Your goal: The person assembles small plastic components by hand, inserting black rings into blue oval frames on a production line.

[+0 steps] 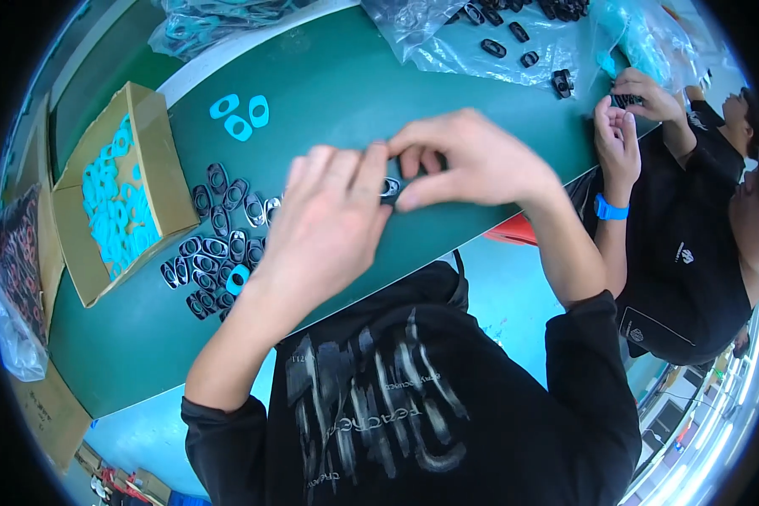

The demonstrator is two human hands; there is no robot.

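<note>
My left hand (329,211) and my right hand (472,160) meet above the green table (329,84), slightly blurred. Between their fingertips shows a small black oval ring-shaped part (390,187), partly covered. Both hands are closed around it, thumb and fingers on either side; the left fingertips are partly hidden behind the hand. Beside my left hand lies a loose pile of black oval ring parts (217,179), with a turquoise ring (238,277) on its near side. Farther off, three turquoise oval rings (238,127) lie together.
At the left stands an open cardboard box (164,160) of turquoise rings. A clear plastic bag (497,63) with black parts spreads over the far right. Another person's hands (628,135) work at the right end of the table. A bag of turquoise parts (211,29) lies beyond the far edge.
</note>
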